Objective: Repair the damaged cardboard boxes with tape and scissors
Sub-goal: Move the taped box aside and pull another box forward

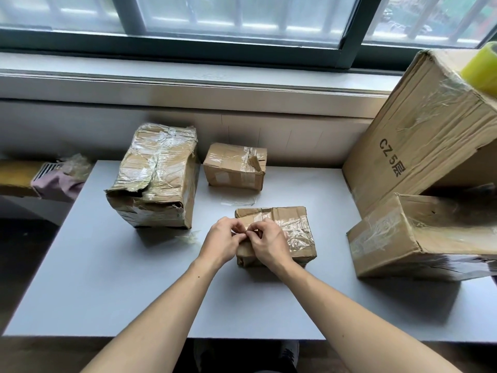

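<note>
Head view: both hands meet over the near-left top edge of a small taped box [279,232], which lies on the grey counter [107,278] a little right of centre. The box lies flat, its long axis running left to right, roughly parallel to the counter's near edge, its wrinkled clear-taped top facing up. The left hand [222,242] has its fingers curled in, thumb and fingertips pinching a small bit of clear tape [239,232] at the box's left top corner. The right hand [265,242] rests on the box top just beside it, its fingers bent and pinching at the same spot, so the two grips almost touch. Whether the tape is already stuck down cannot be told.

Behind and to the left stands a tall box [156,176], heavily wrapped in tape, its top torn and sagging at the near corner; its long axis runs away from the viewer toward the window. A small rear box [235,166] sits beside it toward the wall, with a flap lifted on its right side. A loose strip of clear tape [238,202] lies on the counter between that box and the one being handled.

On the right, an open box [419,238] lies on its side with its mouth facing right. Above it leans a large carton [419,135] printed "CZ 5". A yellowish tape roll [481,68] sits on it at the frame's edge.
</note>
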Demonstrator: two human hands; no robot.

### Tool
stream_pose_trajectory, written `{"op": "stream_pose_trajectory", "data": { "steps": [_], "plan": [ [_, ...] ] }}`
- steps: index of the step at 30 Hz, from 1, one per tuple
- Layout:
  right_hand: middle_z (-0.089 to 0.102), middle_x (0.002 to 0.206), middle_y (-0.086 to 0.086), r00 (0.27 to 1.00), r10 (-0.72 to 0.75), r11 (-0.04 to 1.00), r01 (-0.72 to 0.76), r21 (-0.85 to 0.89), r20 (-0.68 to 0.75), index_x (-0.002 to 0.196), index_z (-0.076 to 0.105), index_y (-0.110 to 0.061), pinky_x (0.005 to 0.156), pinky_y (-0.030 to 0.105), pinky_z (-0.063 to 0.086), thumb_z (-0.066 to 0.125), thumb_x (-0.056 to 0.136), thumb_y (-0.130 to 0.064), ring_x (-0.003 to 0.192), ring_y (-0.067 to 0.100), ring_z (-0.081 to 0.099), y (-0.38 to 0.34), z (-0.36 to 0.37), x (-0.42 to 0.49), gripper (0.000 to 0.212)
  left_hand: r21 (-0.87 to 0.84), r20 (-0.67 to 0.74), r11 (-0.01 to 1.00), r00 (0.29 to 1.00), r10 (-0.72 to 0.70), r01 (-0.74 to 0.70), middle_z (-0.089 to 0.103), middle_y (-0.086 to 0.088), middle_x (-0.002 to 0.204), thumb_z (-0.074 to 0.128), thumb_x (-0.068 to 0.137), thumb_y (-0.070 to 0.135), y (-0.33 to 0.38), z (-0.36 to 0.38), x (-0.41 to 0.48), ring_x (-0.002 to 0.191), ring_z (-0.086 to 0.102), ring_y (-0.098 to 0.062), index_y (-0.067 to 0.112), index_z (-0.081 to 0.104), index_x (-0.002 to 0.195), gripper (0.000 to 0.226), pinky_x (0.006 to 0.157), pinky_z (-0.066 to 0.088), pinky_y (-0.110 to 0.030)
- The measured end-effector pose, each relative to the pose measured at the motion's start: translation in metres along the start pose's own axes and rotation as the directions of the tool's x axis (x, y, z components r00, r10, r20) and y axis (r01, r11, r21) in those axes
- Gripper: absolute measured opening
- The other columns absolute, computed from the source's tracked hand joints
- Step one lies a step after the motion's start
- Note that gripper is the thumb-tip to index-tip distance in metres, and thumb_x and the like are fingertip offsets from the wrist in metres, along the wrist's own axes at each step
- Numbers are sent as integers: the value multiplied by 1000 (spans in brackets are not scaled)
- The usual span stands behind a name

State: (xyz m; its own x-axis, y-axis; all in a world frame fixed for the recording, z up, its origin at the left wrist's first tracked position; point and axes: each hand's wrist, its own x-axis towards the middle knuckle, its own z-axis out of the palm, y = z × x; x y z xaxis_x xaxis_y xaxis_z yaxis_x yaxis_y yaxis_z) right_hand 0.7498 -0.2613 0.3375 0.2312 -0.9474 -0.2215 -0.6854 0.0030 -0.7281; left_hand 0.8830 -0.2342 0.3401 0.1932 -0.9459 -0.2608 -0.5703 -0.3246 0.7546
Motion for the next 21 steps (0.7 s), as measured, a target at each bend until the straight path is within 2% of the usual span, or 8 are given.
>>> {"op": "stream_pose_trajectory", "data": {
  "steps": [4,6,7,9,11,14,17,21],
  "plan": [
    [51,95,-3,1000,-27,999,26,42,8,109,72,-15,95,43,47,59,96,-25,98,23,60,-2,-8,1,20,-22,-12,997,997,-76,76,67,1,89,71,87,15,-1,-3,4,84,66,-19,19,65,77,12,77,49,-28],
    [52,102,3,994,-57,998,60,35,-96,113,69,-13,94,41,46,56,97,-20,102,26,58,2,-16,1,21,-20,-3,993,993,-115,115,69,1,86,70,86,15,-1,-6,6,83,66,-19,19,64,75,14,71,47,-24],
    [52,107,5,982,-60,998,54,-37,-179,112,67,-14,95,40,44,55,96,-19,106,27,54,6,-20,1,21,-20,-6,990,990,-138,138,69,2,85,70,86,15,0,-7,7,82,65,-17,20,64,74,14,66,45,-21],
    [47,122,7,945,-25,967,-60,-249,-326,117,61,-19,99,39,35,55,93,-21,116,27,44,16,-32,0,25,-36,-26,981,981,-190,189,68,5,82,71,85,16,0,-11,7,78,61,-13,21,66,72,14,61,42,-16],
    [40,137,12,922,56,922,-195,-333,-383,131,51,-20,105,43,29,52,95,-27,129,30,36,27,-42,0,37,-91,-25,971,974,-224,221,70,3,80,73,82,15,-1,-12,8,75,62,-13,20,68,70,14,66,49,-21],
    [46,142,17,929,237,938,-296,-183,-285,148,32,-10,104,43,36,43,103,-34,129,35,45,39,-48,2,53,-140,-45,957,964,-261,253,72,2,80,74,80,15,1,-6,8,78,64,-13,19,70,68,13,71,49,-25],
    [55,131,22,915,315,943,-332,-28,-251,133,42,-1,93,40,42,40,105,-30,118,39,54,47,-49,2,40,-158,-108,959,962,-253,234,71,5,84,72,81,17,4,5,7,87,65,-13,18,72,74,8,75,48,-24],
    [57,122,23,917,308,950,-312,23,-254,123,48,2,89,39,41,41,105,-25,112,39,55,56,-47,-1,33,-13,-116,989,982,-149,148,67,1,91,62,90,17,9,14,4,91,59,-17,13,65,88,5,79,44,-26]
  ]
}}
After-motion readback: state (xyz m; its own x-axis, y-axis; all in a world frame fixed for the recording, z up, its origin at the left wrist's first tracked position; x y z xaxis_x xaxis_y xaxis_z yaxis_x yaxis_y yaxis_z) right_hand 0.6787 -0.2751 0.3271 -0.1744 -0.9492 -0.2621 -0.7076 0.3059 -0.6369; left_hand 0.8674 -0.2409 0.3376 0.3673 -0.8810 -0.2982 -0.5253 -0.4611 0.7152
